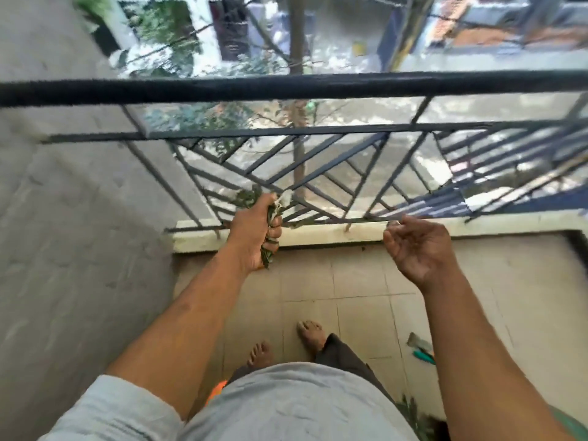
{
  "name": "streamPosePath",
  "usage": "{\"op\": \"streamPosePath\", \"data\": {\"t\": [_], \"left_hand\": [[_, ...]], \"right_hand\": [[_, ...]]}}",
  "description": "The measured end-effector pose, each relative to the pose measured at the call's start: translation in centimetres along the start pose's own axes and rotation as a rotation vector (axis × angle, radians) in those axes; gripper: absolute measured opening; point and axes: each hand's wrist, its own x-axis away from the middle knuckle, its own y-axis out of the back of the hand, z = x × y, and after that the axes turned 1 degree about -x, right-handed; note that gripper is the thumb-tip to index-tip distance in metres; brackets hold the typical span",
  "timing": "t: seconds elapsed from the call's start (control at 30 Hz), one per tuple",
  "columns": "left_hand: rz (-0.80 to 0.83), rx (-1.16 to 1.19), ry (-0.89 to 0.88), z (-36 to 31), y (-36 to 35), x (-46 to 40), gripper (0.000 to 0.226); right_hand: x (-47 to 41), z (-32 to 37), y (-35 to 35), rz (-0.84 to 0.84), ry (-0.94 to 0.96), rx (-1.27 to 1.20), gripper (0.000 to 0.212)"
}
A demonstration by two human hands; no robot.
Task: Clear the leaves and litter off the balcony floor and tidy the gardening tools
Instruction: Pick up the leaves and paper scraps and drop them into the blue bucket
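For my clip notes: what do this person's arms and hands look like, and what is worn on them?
Both forearms are bare from above the elbow down. The left hand and right hand wear no gloves, and no rings, watch or bracelet show. A short light-grey sleeve covers the left upper arm, matching the grey shirt. The right sleeve is out of view.

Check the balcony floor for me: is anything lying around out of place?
Yes. A green-handled hand tool lies loose on the tiles beside the right arm, not put away. The left hand grips a bunch of leaves; the right hand holds nothing.
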Motion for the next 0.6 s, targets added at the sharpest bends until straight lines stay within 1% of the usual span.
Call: {"op": "streamPosePath", "data": {"t": [0.07, 0.17, 0.23, 0.33, 0.43, 0.5, 0.53, 0.6], "left_hand": [[0.054, -0.041, 0.018, 0.5, -0.9, -0.1, 0.024], [0.222, -0.096, 0.049, 0.7, -4.1, 0.1, 0.027], [0.272, -0.132, 0.057, 0.8, -6.2, 0.5, 0.031], [0.372, -0.245, 0.060, 1.7, -11.0, 1.5, 0.028], [0.462, -0.321, 0.040, 2.8, -16.4, 2.5, 0.027], [0.515, -0.336, 0.040, 3.6, -19.8, 3.1, 0.028], [0.533, -0.339, 0.046, 4.0, -21.3, 3.2, 0.028], [0.549, -0.354, 0.051, 4.9, -24.2, 3.1, 0.032]], "right_hand": [[3.3, 0.5, 1.5, -0.064, 0.080, -0.074, 0.045], [8.5, 1.6, 4.9, -0.141, 0.226, -0.237, 0.034], [10.8, 1.9, 6.8, -0.165, 0.297, -0.299, 0.031], [12.8, 2.0, 9.6, -0.224, 0.394, -0.375, 0.039], [13.4, 2.0, 11.4, -0.292, 0.420, -0.373, 0.048], [13.7, 2.5, 13.1, -0.359, 0.426, -0.364, 0.050], [13.9, 2.8, 14.1, -0.390, 0.429, -0.379, 0.048], [14.4, 3.8, 16.5, -0.445, 0.433, -0.428, 0.035]]}}
